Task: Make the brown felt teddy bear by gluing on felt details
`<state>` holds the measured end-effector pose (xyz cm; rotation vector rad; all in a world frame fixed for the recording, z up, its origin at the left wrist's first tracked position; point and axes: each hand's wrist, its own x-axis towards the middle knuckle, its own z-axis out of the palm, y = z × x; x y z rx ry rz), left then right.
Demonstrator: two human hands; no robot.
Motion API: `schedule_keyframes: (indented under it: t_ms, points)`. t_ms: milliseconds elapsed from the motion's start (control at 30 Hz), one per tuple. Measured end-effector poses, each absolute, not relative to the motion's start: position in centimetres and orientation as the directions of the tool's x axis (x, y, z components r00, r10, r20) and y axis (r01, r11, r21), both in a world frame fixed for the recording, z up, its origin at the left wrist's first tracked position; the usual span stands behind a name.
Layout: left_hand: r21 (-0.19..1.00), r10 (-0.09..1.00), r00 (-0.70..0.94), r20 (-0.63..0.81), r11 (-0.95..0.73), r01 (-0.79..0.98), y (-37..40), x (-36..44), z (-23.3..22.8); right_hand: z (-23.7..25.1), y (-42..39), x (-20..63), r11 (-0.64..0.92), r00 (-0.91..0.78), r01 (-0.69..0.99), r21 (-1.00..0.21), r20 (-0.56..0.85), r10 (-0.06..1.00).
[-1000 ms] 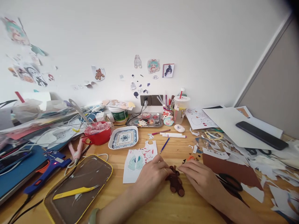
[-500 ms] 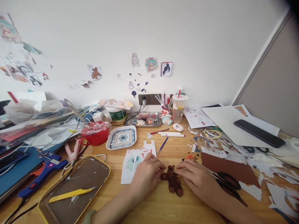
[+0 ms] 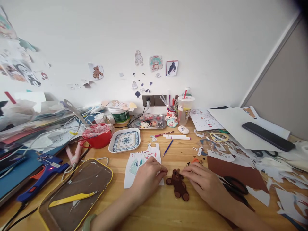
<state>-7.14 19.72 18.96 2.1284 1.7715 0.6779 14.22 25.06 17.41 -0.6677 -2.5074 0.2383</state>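
Bright, even daylight, soft shadows, blurred left edge, wide-angle bending at borders.

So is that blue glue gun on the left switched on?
On, it seems: the blue glue gun shows a small red light glowing on its body.

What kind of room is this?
Probably a home craft desk. Paper scraps and scissors lie about, a glue gun sits at the left, and both hands work at a small brown bear.
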Motion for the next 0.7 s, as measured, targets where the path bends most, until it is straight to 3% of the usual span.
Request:
schedule_keyframes:
  t_ms: [167,433,700]
  points:
    - [0.476,0.978,0.070,0.196,-0.158,0.865,19.6,-7.1,19.3,17.4,25.3,14.6,0.870,-0.738,0.408,-0.277,0.461,0.493]
    - [0.380,0.961,0.083,0.263,-0.182,0.907,19.5,-6.8,19.0,16.8,26.2,15.3,0.896,-0.757,0.427,-0.119,0.494,0.426]
    - [0.453,0.956,-0.014,0.294,-0.127,0.883,19.7,-7.2,18.8,16.5,26.5,15.9,0.912,-0.775,0.409,0.017,0.534,0.338]
